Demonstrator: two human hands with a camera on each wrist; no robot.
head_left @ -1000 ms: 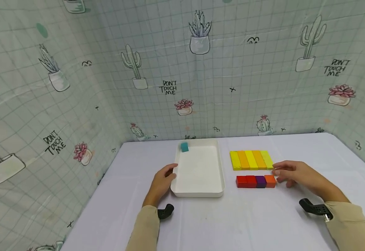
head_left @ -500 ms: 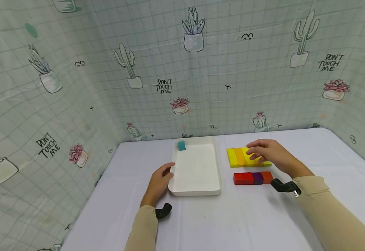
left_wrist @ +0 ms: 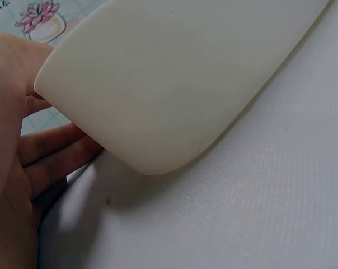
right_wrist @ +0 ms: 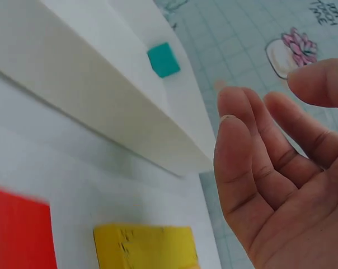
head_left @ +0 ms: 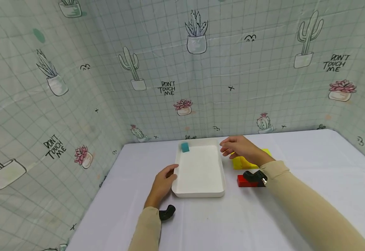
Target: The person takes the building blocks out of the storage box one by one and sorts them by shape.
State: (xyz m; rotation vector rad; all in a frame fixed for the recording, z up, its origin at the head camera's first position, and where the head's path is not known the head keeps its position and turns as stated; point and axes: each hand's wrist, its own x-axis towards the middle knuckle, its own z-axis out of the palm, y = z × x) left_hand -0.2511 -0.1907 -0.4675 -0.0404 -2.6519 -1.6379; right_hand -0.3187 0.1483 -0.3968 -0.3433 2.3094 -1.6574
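A shallow white tray (head_left: 199, 174) lies on the table, with a small teal cube (head_left: 185, 147) in its far left corner. My left hand (head_left: 161, 184) holds the tray by its left edge; the left wrist view shows fingers (left_wrist: 60, 148) against the tray wall. My right hand (head_left: 240, 148) hovers beside the far right part of the tray, fingers loosely curved and holding nothing. Beneath it lie yellow blocks (head_left: 240, 164), partly hidden by the hand. Nearer me, a red block (head_left: 243, 181) shows; the rest of its row is hidden by the wrist camera and sleeve.
The table has a white cloth (head_left: 198, 226). A grid-patterned curtain (head_left: 214, 108) with cactus drawings hangs around the back and sides. Black wrist cameras sit on both wrists, the right one (head_left: 254, 176) above the red block's row.
My right hand has moved left from beside the rows of blocks, over the yellow blocks, to the tray's right edge. The left hand, tray and teal cube have stayed in place.
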